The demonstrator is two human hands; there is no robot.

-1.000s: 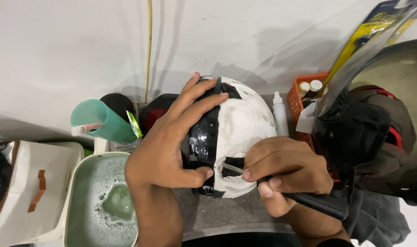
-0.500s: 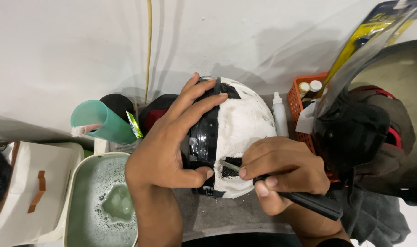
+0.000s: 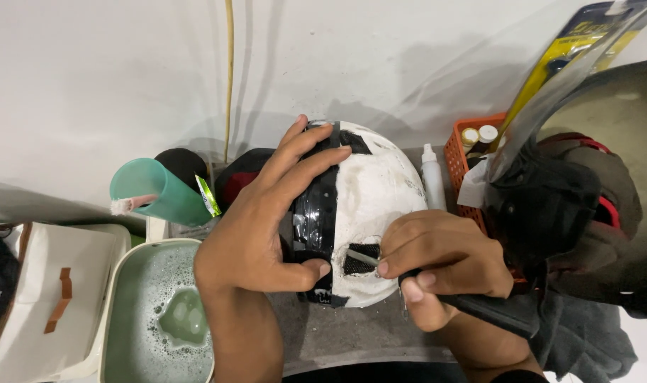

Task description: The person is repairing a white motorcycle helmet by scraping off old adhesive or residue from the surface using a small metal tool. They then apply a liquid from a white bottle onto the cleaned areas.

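Helmet [image 3: 369, 206], L fingers [image 3: 302, 159] spread, R hand [image 3: 444, 266] gripping brush [image 3: 490, 312]

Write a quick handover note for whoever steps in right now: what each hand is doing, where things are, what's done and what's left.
Left hand: spread over the white and black helmet, steadying it.
Right hand: gripping a black-handled tool, its thin tip in the meshed vent slot.
Nearby: basin of soapy water lower left, teal cup behind it, small white bottle and orange basket to the right, a second dark helmet with a clear visor far right.
Done: can't tell.
Left: the white shell shows grey smudges.
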